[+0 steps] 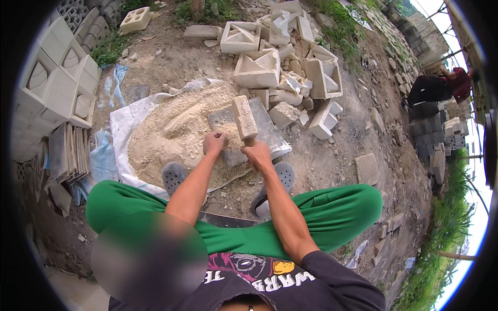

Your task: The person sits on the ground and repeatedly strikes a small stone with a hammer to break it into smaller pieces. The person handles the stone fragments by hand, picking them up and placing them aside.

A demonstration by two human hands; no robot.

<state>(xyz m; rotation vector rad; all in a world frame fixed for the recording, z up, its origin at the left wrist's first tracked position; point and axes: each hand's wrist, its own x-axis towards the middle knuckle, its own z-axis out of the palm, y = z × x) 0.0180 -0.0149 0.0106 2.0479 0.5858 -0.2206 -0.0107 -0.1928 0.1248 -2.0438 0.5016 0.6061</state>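
Over the grey slab (264,127), our right hand (258,154) grips a dusty mallet (244,119); beside it, our left hand (214,142) seems fisted on rubble, risking struck fingers.

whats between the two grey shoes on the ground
In the head view, the forearm of the left hand crosses the gap between the grey shoes; under it lie loose sandy rubble and the white sack's edge.
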